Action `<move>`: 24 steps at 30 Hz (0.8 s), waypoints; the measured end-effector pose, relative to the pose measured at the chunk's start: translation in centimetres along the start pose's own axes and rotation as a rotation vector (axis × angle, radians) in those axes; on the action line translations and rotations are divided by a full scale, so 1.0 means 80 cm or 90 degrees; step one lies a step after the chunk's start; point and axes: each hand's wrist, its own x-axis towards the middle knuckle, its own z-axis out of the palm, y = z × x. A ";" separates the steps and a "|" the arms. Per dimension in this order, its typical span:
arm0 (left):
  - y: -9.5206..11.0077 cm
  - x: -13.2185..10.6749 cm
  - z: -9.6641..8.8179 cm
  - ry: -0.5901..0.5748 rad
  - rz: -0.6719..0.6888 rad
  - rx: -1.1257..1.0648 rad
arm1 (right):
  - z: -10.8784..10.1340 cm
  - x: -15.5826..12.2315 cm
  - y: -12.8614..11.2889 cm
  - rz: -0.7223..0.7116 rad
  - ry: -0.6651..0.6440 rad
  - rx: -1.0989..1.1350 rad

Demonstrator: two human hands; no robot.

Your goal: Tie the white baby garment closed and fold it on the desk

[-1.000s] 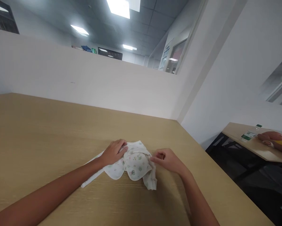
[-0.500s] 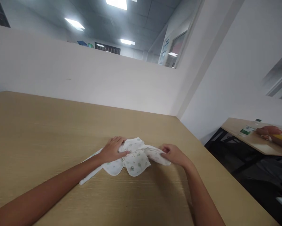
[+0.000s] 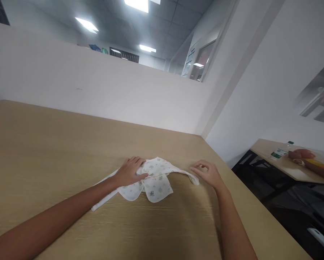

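A small white baby top (image 3: 158,187) with a light print lies on the wooden table, its lower flaps spread toward me. My left hand (image 3: 131,172) rests flat on its left part, thumb apart from the fingers, and hides some of the cloth. One narrow white sleeve (image 3: 104,199) runs out under my left forearm. The other sleeve (image 3: 187,173) reaches to the right and looks bunched at its end. Just beyond that end, my right hand (image 3: 209,174) hovers with bent fingers, apart from the cloth and holding nothing visible.
A white partition wall (image 3: 110,97) stands along the table's far edge (image 3: 140,124). At the right, a second table (image 3: 270,150) bears a plastic bottle (image 3: 279,152), and another person's arm (image 3: 319,171) rests there.
My right hand has let go of the right sleeve and moved slightly right and up. The sleeve has become narrower and twisted. My left hand stays on the cloth.
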 end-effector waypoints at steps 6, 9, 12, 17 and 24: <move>-0.002 0.000 0.001 -0.006 -0.003 0.015 | 0.033 0.007 -0.001 0.092 0.060 0.008; -0.005 0.001 0.003 -0.008 0.005 0.010 | 0.064 0.008 0.004 0.114 -0.047 -0.030; -0.009 0.002 0.005 -0.011 0.012 0.006 | 0.083 0.003 0.009 0.129 -0.130 -0.037; -0.016 0.002 -0.002 -0.029 0.035 0.028 | 0.082 0.004 0.015 0.112 -0.105 -0.044; -0.022 0.002 -0.006 -0.037 0.031 0.045 | 0.086 0.032 0.025 0.080 0.067 -0.096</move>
